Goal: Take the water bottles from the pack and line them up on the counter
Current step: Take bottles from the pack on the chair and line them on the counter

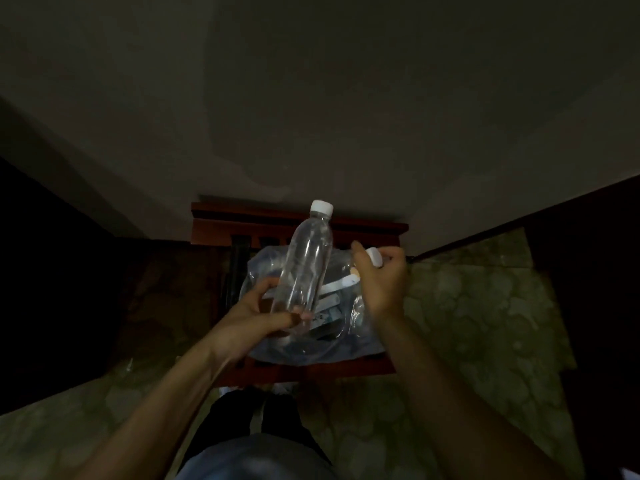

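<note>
Extraction step: left hand (249,317) grips a clear water bottle (306,268) by its base. Right hand (381,275) closes round a second bottle's cap (374,257) above the plastic pack (263,268). Next, stand both upright on the surface.

A reddish-brown slatted wooden stand (367,229) sits against the wall on the mottled green floor (467,306). A clear crumpled plastic pack (360,341) covers most of its top, reaching its near edge.

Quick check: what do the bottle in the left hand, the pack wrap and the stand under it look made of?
Bottle: clear, glossy, thin plastic; you see straight through it, and its cap is opaque white. Pack wrap: thin transparent film, crinkled and shiny. Stand: probably reddish-brown varnished wood, though the dim light leaves that open.
</note>
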Available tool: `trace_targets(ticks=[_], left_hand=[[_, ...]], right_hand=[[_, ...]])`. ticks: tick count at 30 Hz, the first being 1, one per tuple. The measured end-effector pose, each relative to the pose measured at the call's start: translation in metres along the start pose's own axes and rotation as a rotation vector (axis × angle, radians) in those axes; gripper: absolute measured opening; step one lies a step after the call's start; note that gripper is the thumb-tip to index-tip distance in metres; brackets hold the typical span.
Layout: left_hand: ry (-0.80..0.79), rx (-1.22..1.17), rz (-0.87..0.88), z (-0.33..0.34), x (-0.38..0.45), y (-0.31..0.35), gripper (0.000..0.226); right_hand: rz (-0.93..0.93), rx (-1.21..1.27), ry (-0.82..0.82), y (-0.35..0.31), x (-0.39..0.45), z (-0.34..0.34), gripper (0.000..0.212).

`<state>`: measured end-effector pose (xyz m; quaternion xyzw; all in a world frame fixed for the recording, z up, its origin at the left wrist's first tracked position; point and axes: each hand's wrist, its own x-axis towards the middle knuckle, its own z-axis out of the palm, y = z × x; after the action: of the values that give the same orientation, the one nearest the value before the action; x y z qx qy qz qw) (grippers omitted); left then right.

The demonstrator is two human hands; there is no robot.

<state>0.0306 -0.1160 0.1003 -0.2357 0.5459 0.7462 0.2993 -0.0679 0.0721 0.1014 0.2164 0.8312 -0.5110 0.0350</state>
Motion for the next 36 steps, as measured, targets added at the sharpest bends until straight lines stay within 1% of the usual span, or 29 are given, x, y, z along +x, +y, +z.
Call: trace_targets(ticks=[1,2,6,10,11,12,14,16,19,20,21,24,26,28,32,34,36], left_hand=[[0.008,-0.003,0.030,0.000,0.000,0.003,0.075],[0.007,-0.002,0.068,0.001,0.000,0.005,0.081],[-0.021,0.010,0.208,0.005,0.000,0.016,0.070],[0.002,0.016,0.307,0.009,-0.001,0.026,0.072],[0.004,0.007,0.338,0.010,-0.002,0.027,0.071],[0.004,-0.006,0.369,0.011,-0.003,0.028,0.070],[-0.001,-0.050,0.414,0.014,-0.007,0.028,0.067],[0.037,-0.076,0.432,0.018,-0.012,0.028,0.067],[0.142,-0.048,0.486,0.017,-0.021,0.032,0.065],[0.149,-0.038,0.510,0.016,-0.025,0.035,0.066],[0.123,-0.047,0.527,0.014,-0.029,0.039,0.068],[-0.100,-0.171,0.553,0.009,-0.043,0.047,0.077],[-0.147,-0.184,0.563,0.009,-0.053,0.051,0.071],[-0.115,-0.173,0.588,0.013,-0.069,0.054,0.060],[-0.052,-0.147,0.671,0.019,-0.106,0.056,0.055],[-0.018,-0.124,0.723,0.021,-0.129,0.056,0.054],[0.005,-0.098,0.767,0.020,-0.151,0.055,0.057]], right_hand=[[0.013,0.035,0.010,-0.006,0.000,-0.001,0.028],[0.023,0.075,0.013,-0.012,0.001,-0.003,0.030],[0.053,0.191,-0.029,-0.037,0.003,-0.006,0.041],[0.096,0.253,-0.116,-0.070,0.004,-0.008,0.064],[0.081,0.269,-0.133,-0.078,0.005,-0.009,0.066],[0.057,0.287,-0.149,-0.086,0.005,-0.011,0.065],[0.004,0.296,-0.178,-0.101,0.004,-0.015,0.055],[-0.064,0.280,-0.198,-0.117,0.000,-0.019,0.048],[-0.194,0.198,-0.201,-0.142,-0.009,-0.022,0.048],[-0.225,0.174,-0.211,-0.150,-0.012,-0.023,0.048],[-0.244,0.161,-0.227,-0.157,-0.015,-0.024,0.049],[-0.235,0.153,-0.294,-0.174,-0.025,-0.025,0.048],[-0.193,0.167,-0.330,-0.179,-0.037,-0.025,0.051],[-0.161,0.224,-0.330,-0.183,-0.051,-0.025,0.051],[-0.166,0.372,-0.302,-0.187,-0.085,-0.024,0.046],[-0.258,0.361,-0.310,-0.185,-0.106,-0.019,0.051],[-0.391,0.256,-0.354,-0.181,-0.127,-0.013,0.048]])
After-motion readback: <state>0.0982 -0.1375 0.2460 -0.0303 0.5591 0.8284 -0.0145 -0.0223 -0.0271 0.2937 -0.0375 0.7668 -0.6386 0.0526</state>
